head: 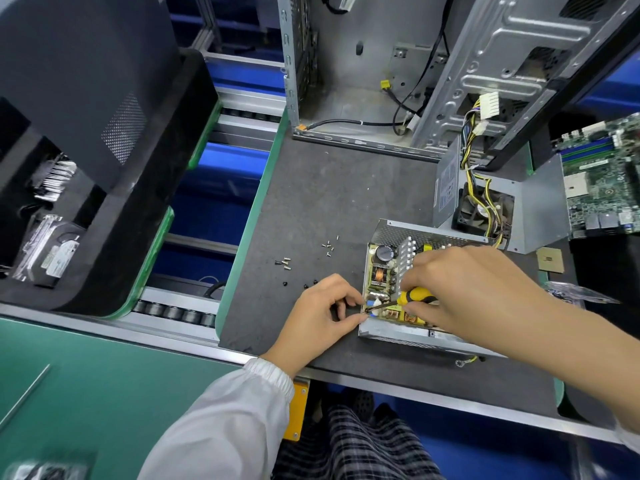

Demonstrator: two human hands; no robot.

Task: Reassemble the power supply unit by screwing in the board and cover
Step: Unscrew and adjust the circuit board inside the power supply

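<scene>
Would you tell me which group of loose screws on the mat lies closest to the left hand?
The dark screws, lying just beyond the left hand. The silver cluster sits farther out, and the small pale group lies farthest.

Open power supply unit [394, 332] lies flat, board [381, 271] exposed.

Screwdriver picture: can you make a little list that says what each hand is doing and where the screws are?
right hand: holds the screwdriver
screwdriver tip: at the near left corner of the board
left hand: fingers pinch at that same corner
board: sits in the open metal case
loose screws: on the dark mat, left of the case
cover: not on
</scene>
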